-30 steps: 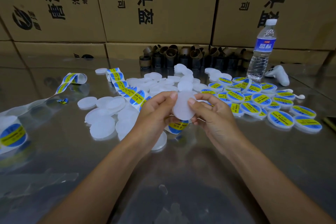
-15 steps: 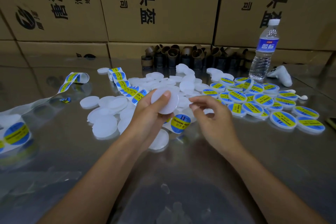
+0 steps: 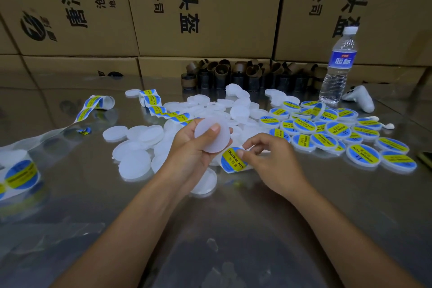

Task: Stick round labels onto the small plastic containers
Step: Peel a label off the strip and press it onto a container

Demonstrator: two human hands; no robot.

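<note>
My left hand point(image 3: 189, 149) grips a plain white round container point(image 3: 211, 134) above the table, thumb across its face. Just to its right, my right hand point(image 3: 268, 159) pinches the edge of a round blue and yellow label point(image 3: 232, 160) at the end of the label strip point(image 3: 163, 110). The strip runs back to the left across the pile. Several unlabelled white containers point(image 3: 134, 163) lie in a heap under and left of my hands. Several labelled containers point(image 3: 327, 128) are spread to the right.
The shiny metal table point(image 3: 257, 229) reflects everything. A spent backing strip point(image 3: 21, 170) trails off to the left. A water bottle point(image 3: 339, 65), a white controller point(image 3: 360, 98), several dark tubes point(image 3: 233, 75) and stacked cardboard boxes point(image 3: 210, 7) stand at the back.
My right hand let go of the white container and dropped down to the label strip, where it now pinches a label. My left hand keeps the container, shifted slightly left and up.
</note>
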